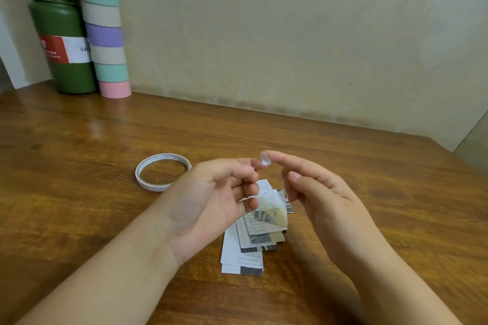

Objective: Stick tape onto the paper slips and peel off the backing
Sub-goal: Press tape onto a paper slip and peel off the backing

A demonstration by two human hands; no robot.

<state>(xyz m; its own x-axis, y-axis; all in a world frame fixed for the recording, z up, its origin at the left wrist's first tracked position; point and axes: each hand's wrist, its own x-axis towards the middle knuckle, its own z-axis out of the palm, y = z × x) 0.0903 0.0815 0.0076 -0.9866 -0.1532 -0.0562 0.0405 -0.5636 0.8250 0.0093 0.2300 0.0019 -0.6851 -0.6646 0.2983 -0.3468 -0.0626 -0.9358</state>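
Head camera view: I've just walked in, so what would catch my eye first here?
Two bare hands meet mid-frame above the brown wooden table, the left hand and right hand sharing a small white scrap of tape at their fingertips. Under them lies a loose pile of printed paper slips; a thin white tape ring lies flat to the left.

slip print (pixel 266 194) too small, bottle (pixel 63 42) top cropped

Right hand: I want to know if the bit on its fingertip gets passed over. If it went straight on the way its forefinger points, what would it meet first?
Probably the left hand's fingers, almost touching the tape bit on the right hand; depth unclear.
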